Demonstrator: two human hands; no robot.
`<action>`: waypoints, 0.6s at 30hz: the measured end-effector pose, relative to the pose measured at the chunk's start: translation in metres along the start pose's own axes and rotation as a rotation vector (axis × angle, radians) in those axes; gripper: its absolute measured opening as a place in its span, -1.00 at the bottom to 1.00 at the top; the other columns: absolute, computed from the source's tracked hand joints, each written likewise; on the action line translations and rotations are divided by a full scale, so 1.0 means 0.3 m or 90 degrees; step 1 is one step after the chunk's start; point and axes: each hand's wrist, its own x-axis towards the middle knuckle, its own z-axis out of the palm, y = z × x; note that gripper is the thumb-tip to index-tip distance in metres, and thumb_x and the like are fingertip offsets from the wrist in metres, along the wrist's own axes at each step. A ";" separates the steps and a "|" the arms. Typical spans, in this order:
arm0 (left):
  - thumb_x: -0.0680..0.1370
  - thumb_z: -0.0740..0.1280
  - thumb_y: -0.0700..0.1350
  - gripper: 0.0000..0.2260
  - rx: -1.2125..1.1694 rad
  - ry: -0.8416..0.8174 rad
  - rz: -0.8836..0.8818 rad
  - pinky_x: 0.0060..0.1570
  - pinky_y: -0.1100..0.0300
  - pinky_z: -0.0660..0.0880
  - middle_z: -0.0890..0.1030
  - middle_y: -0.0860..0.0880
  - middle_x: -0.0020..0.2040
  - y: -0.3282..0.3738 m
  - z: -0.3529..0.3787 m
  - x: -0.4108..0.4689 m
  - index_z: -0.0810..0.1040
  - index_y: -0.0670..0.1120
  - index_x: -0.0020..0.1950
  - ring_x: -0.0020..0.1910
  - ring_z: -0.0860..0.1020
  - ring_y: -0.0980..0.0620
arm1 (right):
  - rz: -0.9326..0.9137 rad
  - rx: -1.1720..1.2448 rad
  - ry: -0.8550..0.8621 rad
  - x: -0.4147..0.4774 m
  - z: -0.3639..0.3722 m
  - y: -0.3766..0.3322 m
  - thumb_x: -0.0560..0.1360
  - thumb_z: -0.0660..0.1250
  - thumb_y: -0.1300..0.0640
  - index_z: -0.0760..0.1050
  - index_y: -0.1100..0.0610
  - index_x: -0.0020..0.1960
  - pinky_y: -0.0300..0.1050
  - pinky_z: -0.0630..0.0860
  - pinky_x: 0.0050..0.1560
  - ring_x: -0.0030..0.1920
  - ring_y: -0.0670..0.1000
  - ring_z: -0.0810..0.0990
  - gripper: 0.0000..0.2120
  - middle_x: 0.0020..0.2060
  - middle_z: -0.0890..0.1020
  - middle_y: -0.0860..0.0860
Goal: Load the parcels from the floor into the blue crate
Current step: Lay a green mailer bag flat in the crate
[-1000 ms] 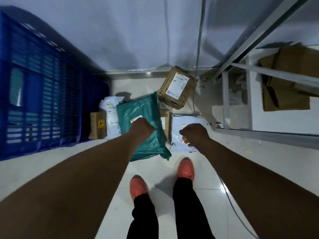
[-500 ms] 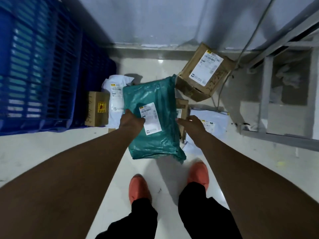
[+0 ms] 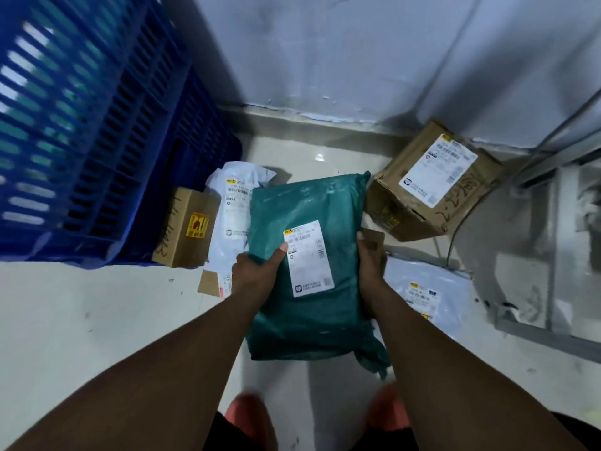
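Teal parcel is being held up off the floor in front of the body, 1 white shipping label facing up. Left hand is gripping its left edge, thumb lying on top just beside the label, fingers hidden underneath. Right hand is clasping the right edge, thumb tip showing over the top surface, remaining fingers out of sight behind the bag. Blue crate is standing to the left against the wall, slatted side facing the camera; the parcel is hanging to its right, clear of it. On the floor below: small brown box touching the crate's base, white mailer just beside it, large cardboard box sitting tilted near the wall on the right, pale mailer lying flat under the right forearm. 2 red shoes are showing, blurred, at bottom edge.
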 end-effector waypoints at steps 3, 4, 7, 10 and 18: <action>0.33 0.44 0.44 -0.13 0.004 0.046 0.018 0.27 -0.08 0.50 0.52 -0.17 0.33 -0.002 -0.025 -0.057 0.40 -0.18 0.37 0.30 0.51 -0.22 | -0.023 0.011 -0.042 -0.065 0.008 -0.035 0.60 0.23 -0.22 0.52 -0.01 0.03 0.05 0.49 0.25 -0.06 0.05 0.64 -0.71 -0.08 0.68 0.05; 0.34 0.44 0.43 -0.14 0.000 0.049 0.011 0.25 -0.08 0.50 0.52 -0.17 0.33 0.000 -0.042 -0.082 0.39 -0.18 0.36 0.29 0.51 -0.22 | -0.022 -0.003 -0.081 -0.085 0.007 -0.035 0.53 0.33 -0.24 0.60 0.02 0.07 0.12 0.50 0.30 0.01 0.13 0.69 -0.66 0.01 0.71 0.12; 0.34 0.46 0.41 -0.17 -0.016 0.045 -0.001 0.21 -0.07 0.50 0.52 -0.16 0.32 0.012 -0.099 -0.167 0.39 -0.18 0.34 0.28 0.52 -0.21 | -0.006 -0.057 -0.115 -0.160 -0.018 -0.031 0.32 0.55 -0.19 0.62 0.10 0.27 0.29 0.48 0.33 0.16 0.23 0.67 -0.39 0.15 0.69 0.17; 0.36 0.49 0.36 -0.24 -0.039 0.012 0.010 0.22 -0.03 0.51 0.55 -0.10 0.27 0.060 -0.196 -0.281 0.42 -0.14 0.31 0.25 0.54 -0.18 | -0.011 -0.073 -0.092 -0.305 -0.034 -0.073 0.29 0.55 -0.12 0.63 0.12 0.25 0.32 0.51 0.28 0.12 0.25 0.69 -0.40 0.11 0.70 0.18; 0.42 0.49 0.28 -0.46 -0.226 -0.417 -0.102 0.21 -0.15 0.58 0.72 -0.11 0.14 0.299 -0.580 -0.627 0.62 0.00 0.28 0.11 0.69 -0.17 | 0.003 0.034 -0.078 -0.801 -0.013 -0.270 0.52 0.31 -0.14 0.62 0.09 0.27 0.15 0.53 0.28 0.16 0.21 0.66 -0.56 0.14 0.70 0.15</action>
